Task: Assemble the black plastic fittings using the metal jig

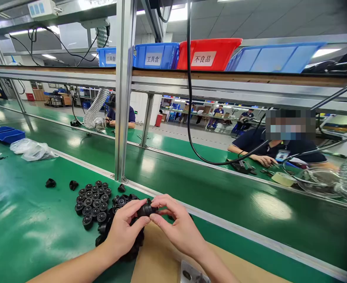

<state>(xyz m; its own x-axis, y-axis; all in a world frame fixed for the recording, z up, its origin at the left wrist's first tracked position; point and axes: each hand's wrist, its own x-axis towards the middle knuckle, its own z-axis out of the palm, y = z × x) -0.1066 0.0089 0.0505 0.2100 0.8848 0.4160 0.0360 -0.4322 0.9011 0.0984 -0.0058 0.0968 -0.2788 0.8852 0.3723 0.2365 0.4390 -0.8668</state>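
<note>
Head view. In front of the aluminium post (123, 90), just right of its foot: a small black round part (146, 209), pinched from both sides. Gripped at one end by thumb and forefinger of the left hand (123, 232), at the other by curled fingertips of the right hand (179, 228). Left of the post's foot, on the green mat (28, 228): a cluster of black caps (92, 204), packed touching. Nearer than the post: a cardboard sheet (161, 259). Far left of it: a clear plastic bag (33, 150).

Round parts (92, 202) left of cardboard (161, 255) (on bench (20, 228))
</note>
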